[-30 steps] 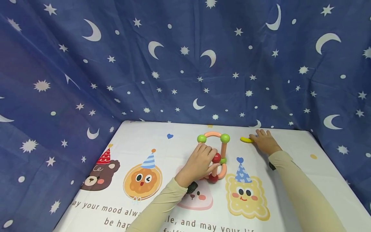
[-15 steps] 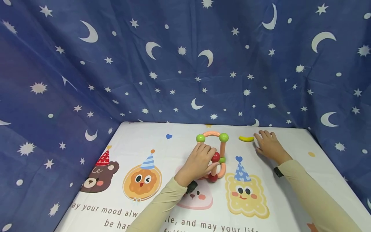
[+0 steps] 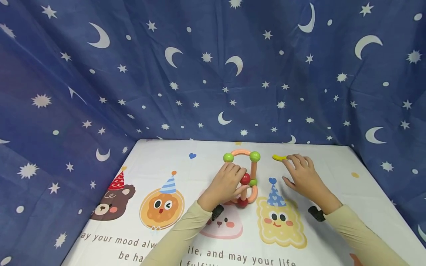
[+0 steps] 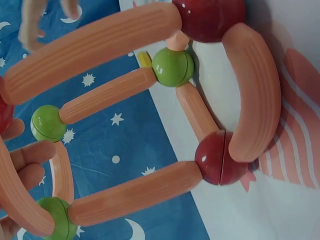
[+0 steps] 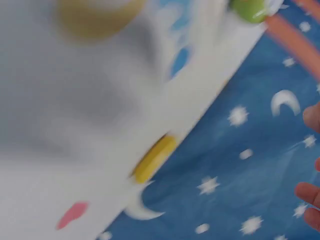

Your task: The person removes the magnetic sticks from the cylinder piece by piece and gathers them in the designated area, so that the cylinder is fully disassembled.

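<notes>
My left hand (image 3: 223,186) grips a frame of orange magnetic building rods (image 3: 253,170) joined by red and green balls, standing at the middle of the table. Its fingers (image 4: 37,152) curl around the upper end in the left wrist view. Some red and green balls, such as the green ball (image 4: 173,66), show clearly there. My right hand (image 3: 306,181) hovers to the right of the frame, fingers spread and slightly bent, holding nothing. Beyond its fingertips lies a yellow curved rod (image 5: 155,158) on the cloth; in the head view the fingers cover its right end.
A white tablecloth (image 3: 173,151) printed with cartoon figures and lettering covers the table. A blue curtain (image 3: 213,96) with moons and stars rises behind the far edge and along both sides.
My right hand was touching the yellow rod, drew back to the right, then came forward and left over the table, above the cloth. The left hand keeps its grip on the frame.
</notes>
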The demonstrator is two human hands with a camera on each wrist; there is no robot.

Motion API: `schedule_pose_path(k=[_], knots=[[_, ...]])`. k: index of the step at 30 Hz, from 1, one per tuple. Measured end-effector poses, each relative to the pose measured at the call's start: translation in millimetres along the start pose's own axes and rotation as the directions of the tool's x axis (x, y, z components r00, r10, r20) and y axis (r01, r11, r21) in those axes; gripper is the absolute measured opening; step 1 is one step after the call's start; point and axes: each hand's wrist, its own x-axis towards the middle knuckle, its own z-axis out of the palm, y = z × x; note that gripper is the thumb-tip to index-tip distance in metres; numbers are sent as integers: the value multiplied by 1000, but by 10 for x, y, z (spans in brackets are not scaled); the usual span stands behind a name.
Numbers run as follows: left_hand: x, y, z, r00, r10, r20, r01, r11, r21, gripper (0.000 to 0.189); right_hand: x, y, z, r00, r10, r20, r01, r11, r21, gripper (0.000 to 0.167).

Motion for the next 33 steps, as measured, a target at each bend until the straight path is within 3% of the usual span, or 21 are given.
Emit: schedule_pose_path(k=[4,11,16,25,33], knots=[[-9,-40,-28,1000,27,11,-27,1000,-11,45,94,-222,-115,996,-63,-60,66,996,53,47],[-47,-188,-69,995,93,17,-92,995,-41,37,303,-581,-250,982,-158,-107,170,979,114,43],[-46,-272,-52,991,130,-40,-130,991,-8,24,439,-748,-272,968,-216,-131,230,967,112,57],[-67,-330,-38,977,174,-122,-163,982,94,6,554,-845,-192,941,-305,-146,319,944,84,57],[-87,-304,-40,984,153,-94,-146,986,74,8,576,-826,-145,937,-319,-141,334,937,99,60]])
